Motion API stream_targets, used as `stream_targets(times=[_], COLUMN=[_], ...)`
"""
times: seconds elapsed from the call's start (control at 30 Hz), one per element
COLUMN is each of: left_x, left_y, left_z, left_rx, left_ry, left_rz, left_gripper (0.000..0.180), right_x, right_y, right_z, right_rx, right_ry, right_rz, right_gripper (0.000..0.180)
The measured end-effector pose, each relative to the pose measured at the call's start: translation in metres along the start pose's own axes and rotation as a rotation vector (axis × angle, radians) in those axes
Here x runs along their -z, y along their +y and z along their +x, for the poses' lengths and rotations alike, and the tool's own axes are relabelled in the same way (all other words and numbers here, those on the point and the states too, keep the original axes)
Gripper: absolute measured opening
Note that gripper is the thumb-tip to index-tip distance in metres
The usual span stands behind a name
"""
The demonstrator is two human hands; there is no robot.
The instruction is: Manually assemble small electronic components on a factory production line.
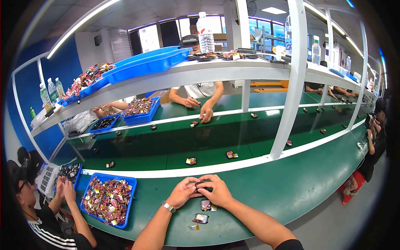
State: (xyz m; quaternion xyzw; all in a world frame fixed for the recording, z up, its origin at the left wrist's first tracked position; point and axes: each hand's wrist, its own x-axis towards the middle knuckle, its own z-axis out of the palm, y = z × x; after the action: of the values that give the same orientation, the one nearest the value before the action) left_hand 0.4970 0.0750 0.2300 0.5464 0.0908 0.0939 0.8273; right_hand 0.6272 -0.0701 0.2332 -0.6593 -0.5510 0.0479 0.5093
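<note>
Both my hands meet over the green bench near its front edge. My left hand (182, 192) and my right hand (217, 191) together pinch one small dark part (200, 184) between the fingertips. A metal watch sits on my left wrist. Just below the hands lie two small red-and-black parts with tags, one part (205, 204) close to my right hand and another (200, 218) nearer the edge. A tiny yellow tag piece (194, 227) lies by the bench edge.
A blue tray (130, 203) full of small red parts stands to my left. A person on my left works beside it. The green conveyor belt (175, 143) carries scattered parts. Another person works across the belt. A white post (287, 104) and shelf with blue bins stand ahead.
</note>
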Motion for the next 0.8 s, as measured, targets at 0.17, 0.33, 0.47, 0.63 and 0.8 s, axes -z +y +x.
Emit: stream_targets(times=[0.17,0.33,0.47,0.63,0.8], left_x=[0.002,0.004,0.008,0.006,0.008], left_y=[-0.001,-0.003,-0.004,-0.006,-0.008], left_z=[0.000,0.001,-0.001,0.002,0.003], left_rx=[-0.036,-0.071,-0.116,-0.156,-0.161], left_ry=[-0.011,0.002,0.005,-0.037,-0.038], left_rz=[0.014,0.023,0.024,-0.039,-0.041], left_gripper=[0.025,0.024,0.023,0.022,0.023], right_x=[0.000,-0.003,-0.003,0.003,-0.002], right_y=[0.005,0.003,-0.009,-0.009,-0.007], right_z=[0.000,0.001,0.000,0.002,0.000], right_rx=[0.003,0.009,0.093,0.172,0.164], right_ry=[-0.018,-0.015,0.002,0.078,0.105], right_rz=[0.059,0.067,0.049,-0.033,-0.015], right_gripper=[0.016,0.020,0.023,0.020,0.021])
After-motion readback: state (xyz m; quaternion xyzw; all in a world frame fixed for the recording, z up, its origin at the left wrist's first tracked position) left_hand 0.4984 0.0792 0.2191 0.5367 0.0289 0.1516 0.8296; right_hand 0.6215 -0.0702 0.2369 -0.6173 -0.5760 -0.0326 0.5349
